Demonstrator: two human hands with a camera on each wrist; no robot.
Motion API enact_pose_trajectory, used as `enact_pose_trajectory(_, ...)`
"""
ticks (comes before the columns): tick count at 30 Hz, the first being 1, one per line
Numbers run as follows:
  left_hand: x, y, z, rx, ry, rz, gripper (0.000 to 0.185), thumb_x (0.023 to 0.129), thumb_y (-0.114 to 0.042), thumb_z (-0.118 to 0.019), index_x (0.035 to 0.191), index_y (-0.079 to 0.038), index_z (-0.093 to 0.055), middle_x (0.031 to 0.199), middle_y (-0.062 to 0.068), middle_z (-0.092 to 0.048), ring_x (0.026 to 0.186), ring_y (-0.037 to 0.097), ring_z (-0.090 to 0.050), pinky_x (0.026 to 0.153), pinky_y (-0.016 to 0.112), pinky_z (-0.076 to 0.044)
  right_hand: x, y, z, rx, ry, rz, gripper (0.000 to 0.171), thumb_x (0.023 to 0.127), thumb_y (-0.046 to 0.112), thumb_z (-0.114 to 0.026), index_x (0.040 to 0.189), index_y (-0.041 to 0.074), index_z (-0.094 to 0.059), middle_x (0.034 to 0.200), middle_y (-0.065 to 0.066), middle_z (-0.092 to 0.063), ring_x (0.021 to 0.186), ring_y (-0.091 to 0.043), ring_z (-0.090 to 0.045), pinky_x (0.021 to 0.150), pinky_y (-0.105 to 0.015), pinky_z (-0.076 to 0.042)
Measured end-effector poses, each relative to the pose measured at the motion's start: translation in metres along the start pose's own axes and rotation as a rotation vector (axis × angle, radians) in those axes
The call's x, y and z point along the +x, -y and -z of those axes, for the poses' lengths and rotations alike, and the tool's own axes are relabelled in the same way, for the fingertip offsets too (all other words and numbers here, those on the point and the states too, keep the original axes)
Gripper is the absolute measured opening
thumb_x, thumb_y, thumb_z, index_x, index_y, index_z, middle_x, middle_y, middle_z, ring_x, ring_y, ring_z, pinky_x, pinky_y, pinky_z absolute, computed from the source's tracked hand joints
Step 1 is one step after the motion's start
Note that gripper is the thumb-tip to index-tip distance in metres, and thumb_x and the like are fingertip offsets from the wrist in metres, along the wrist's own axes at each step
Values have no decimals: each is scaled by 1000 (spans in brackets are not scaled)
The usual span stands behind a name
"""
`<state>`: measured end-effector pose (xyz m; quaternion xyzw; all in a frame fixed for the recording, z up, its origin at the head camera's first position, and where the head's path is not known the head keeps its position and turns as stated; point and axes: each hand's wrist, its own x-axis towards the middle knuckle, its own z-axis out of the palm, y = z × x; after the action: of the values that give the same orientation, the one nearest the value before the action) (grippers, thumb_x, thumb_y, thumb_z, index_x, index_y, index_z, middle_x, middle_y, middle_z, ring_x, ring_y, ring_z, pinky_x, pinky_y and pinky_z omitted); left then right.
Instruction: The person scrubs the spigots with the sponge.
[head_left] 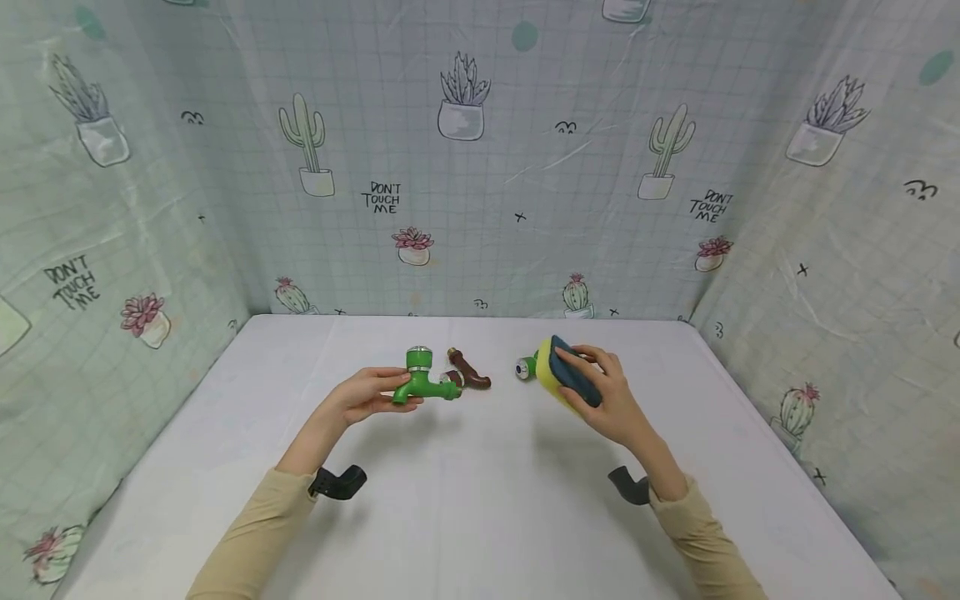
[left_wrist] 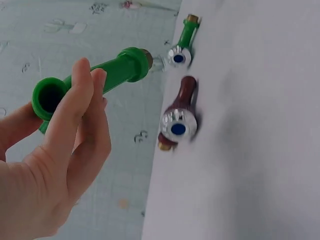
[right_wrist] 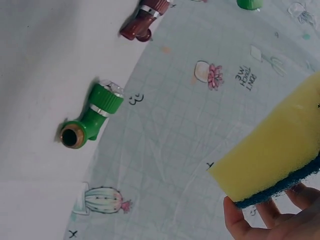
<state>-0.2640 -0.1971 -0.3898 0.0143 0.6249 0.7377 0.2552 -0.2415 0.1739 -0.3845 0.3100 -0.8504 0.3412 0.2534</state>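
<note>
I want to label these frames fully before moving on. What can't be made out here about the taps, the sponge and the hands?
- Second green tap: head view, mostly hidden behind the sponge.
- Right hand: right wrist view, cut off by the frame edge; only fingertips show.
- Green tap in the left hand: left wrist view, fingers cover its body.
- Brown tap: head view, too small for detail.

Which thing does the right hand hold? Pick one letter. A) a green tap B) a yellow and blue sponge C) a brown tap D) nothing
B: the right hand has its grip on the yellow and blue sponge, lifted above the white table.
</note>
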Motion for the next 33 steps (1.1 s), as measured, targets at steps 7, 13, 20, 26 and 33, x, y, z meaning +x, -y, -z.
enact_pose_trajectory(7, 3, 6, 40, 69, -37, 69, 51, 94, -10, -43, 134, 13, -22, 98, 12, -54, 81, 18, -65, 82, 30, -53, -6, -3, 2, -4, -13, 12, 55, 75, 9, -70, 125, 19, -52, 124, -14, -46, 104, -25, -38, 75, -44, -43)
enact_pose_trajectory(13, 6, 14, 60, -7, -41, 157, 50, 95, -8, -40, 134, 14, -19, 91, 12, -56, 81, 19, -64, 81, 29, -53, -7, -3, 1, -4, -4, 6, 54, 76, 10, -69, 126, 19, -51, 124, -14, -45, 104, -26, -38, 77, -44, -43)
enact_pose_trajectory(20, 8, 22, 71, -34, -21, 202, 24, 96, -5, -34, 114, 10, -39, 85, 12, -60, 80, 20, -64, 78, 28, -54, -11, -4, -1, -14, 23, -4, 54, 76, 10, -69, 126, 19, -51, 124, -15, -46, 104, -25, -38, 78, -44, -44)
enact_pose_trajectory(26, 8, 24, 70, 37, -142, 223, 39, 94, -5, -37, 126, 16, -27, 104, 27, -53, 79, 22, -65, 80, 36, -54, -14, -4, -1, -10, 35, -11, 54, 77, 12, -69, 126, 21, -50, 125, -13, -45, 105, -24, -38, 78, -44, -44)
enact_pose_trajectory(33, 4, 17, 65, 170, -234, 259, 50, 93, -15, -39, 132, 13, -24, 137, 39, -17, 78, 21, -64, 80, 42, -53, -13, -4, -1, -4, 29, -6, 54, 77, 11, -69, 127, 21, -50, 125, -13, -45, 105, -25, -38, 78, -45, -43)
